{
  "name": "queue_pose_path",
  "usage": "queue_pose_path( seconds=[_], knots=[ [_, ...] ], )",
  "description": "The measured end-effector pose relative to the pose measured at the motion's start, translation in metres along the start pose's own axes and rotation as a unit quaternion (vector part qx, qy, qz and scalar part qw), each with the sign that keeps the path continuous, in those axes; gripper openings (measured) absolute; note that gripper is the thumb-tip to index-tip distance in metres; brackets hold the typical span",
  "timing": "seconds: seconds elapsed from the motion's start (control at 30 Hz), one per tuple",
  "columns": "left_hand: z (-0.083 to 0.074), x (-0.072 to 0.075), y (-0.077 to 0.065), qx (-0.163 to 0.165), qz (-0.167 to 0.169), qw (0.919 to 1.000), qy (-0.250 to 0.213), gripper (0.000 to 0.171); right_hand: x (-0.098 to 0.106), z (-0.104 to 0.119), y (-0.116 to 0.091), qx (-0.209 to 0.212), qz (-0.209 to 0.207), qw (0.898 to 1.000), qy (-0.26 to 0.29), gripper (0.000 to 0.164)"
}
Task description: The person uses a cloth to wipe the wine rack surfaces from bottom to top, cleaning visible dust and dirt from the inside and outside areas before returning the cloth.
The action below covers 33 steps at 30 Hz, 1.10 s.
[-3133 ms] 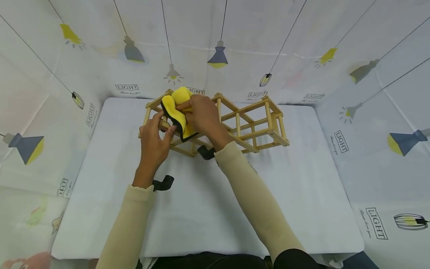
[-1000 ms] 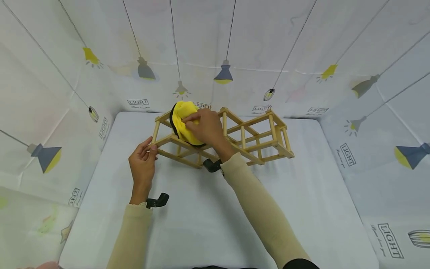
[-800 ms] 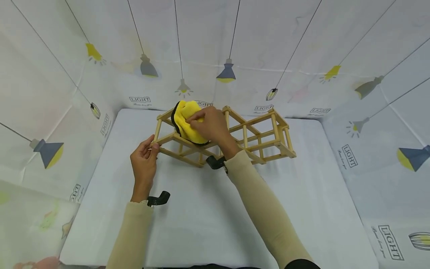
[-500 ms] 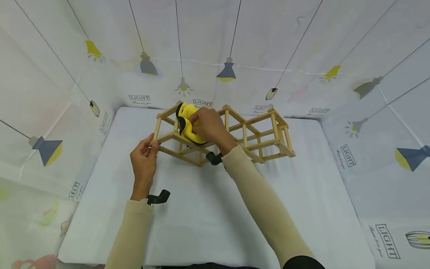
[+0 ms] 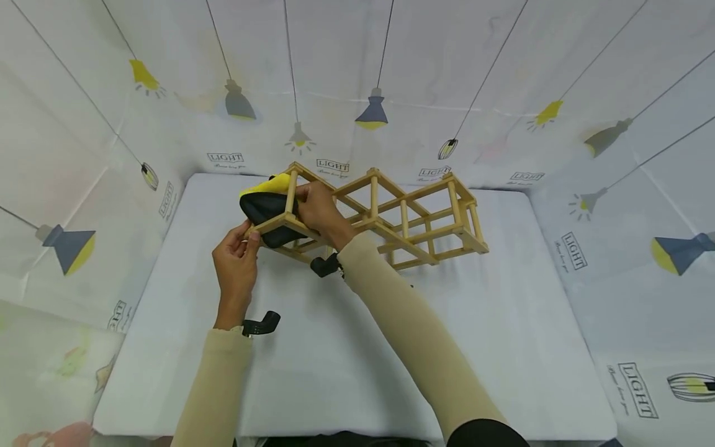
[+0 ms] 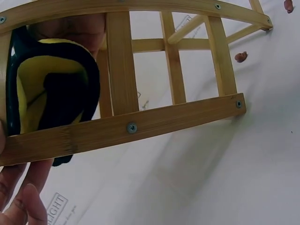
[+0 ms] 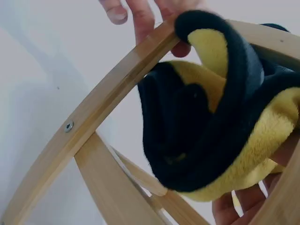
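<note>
A yellow cloth with black edging and a black side (image 5: 262,208) is bunched in the left end compartment of the wooden slatted rack (image 5: 374,195). My right hand (image 5: 323,214) reaches between the bars and grips the cloth; some of its fingers are behind the wood. In the right wrist view the cloth (image 7: 201,164) wraps around a bar, its folds curling over the wood. My left hand (image 5: 237,267) pinches the rack's front left corner between thumb and fingers. Seen from the left wrist, the folded cloth (image 6: 91,89) hangs behind the front bar.
The rack stands near the back of a white table (image 5: 335,366), its other compartments extending to the right. Behind the table is a backdrop (image 5: 413,56) printed with lamps. Black camera mounts (image 5: 262,324) stick out from both wrists.
My right hand has moved left and down into the left end of the rack, drawing the cloth through the bars with its black side now showing. My left hand shifted from the cloth to the corner.
</note>
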<state>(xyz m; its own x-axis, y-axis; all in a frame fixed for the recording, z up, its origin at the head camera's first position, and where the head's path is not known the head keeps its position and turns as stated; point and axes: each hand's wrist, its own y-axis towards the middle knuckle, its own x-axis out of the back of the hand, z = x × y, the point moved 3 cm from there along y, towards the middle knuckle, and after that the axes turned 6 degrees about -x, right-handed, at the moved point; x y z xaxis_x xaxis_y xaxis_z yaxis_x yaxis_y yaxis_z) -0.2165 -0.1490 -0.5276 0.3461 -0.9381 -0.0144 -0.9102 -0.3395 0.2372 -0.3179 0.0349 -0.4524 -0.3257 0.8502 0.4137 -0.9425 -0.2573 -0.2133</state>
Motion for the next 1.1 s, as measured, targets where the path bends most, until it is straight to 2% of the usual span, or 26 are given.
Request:
queue_pose_path(
  seconds=[0.07, 0.13, 0.27, 0.37, 0.5, 0.57, 0.7, 0.77, 0.87, 0.97, 1.1],
  knots=[
    [0.000, 0.001, 0.000, -0.001, 0.003, 1.0000, 0.001, 0.043, -0.006, -0.003, 0.002, -0.011, -0.002, 0.998, 0.061, 0.019],
    [0.000, 0.002, 0.001, -0.003, 0.004, 1.0000, 0.004, 0.042, -0.010, -0.005, 0.002, -0.021, 0.007, 0.997, 0.072, 0.022],
    [0.001, 0.000, 0.002, -0.006, 0.012, 0.9999, 0.008, 0.039, -0.010, -0.007, 0.003, -0.075, 0.024, 0.997, 0.024, 0.031],
    [0.003, -0.002, 0.001, -0.004, 0.019, 0.9998, 0.011, 0.039, -0.010, -0.010, 0.003, -0.105, 0.007, 0.994, -0.009, 0.033],
    [0.003, -0.002, 0.003, -0.003, 0.022, 0.9996, 0.015, 0.038, -0.010, -0.008, 0.004, -0.074, -0.043, 0.994, -0.072, 0.032],
    [0.002, -0.002, 0.004, -0.004, 0.020, 0.9997, 0.013, 0.038, -0.009, -0.004, 0.004, -0.051, -0.061, 0.988, -0.131, 0.030],
    [0.002, 0.000, 0.004, 0.002, 0.012, 0.9999, -0.001, 0.037, -0.005, -0.001, 0.004, -0.029, -0.062, 0.973, -0.222, 0.031],
    [0.002, 0.000, 0.003, 0.006, 0.016, 0.9999, 0.000, 0.038, -0.001, -0.002, 0.001, -0.025, -0.059, 0.970, -0.233, 0.032],
    [0.002, -0.002, 0.002, 0.006, 0.025, 0.9996, 0.006, 0.039, 0.007, -0.006, -0.005, -0.045, -0.059, 0.982, -0.175, 0.029],
    [0.001, -0.004, 0.002, 0.003, 0.028, 0.9995, 0.010, 0.040, 0.014, -0.008, -0.012, -0.069, -0.042, 0.996, -0.048, 0.026],
    [0.000, -0.003, 0.001, 0.005, 0.021, 0.9997, 0.011, 0.039, 0.016, -0.007, -0.018, -0.071, -0.005, 0.994, 0.086, 0.032]
  ],
)
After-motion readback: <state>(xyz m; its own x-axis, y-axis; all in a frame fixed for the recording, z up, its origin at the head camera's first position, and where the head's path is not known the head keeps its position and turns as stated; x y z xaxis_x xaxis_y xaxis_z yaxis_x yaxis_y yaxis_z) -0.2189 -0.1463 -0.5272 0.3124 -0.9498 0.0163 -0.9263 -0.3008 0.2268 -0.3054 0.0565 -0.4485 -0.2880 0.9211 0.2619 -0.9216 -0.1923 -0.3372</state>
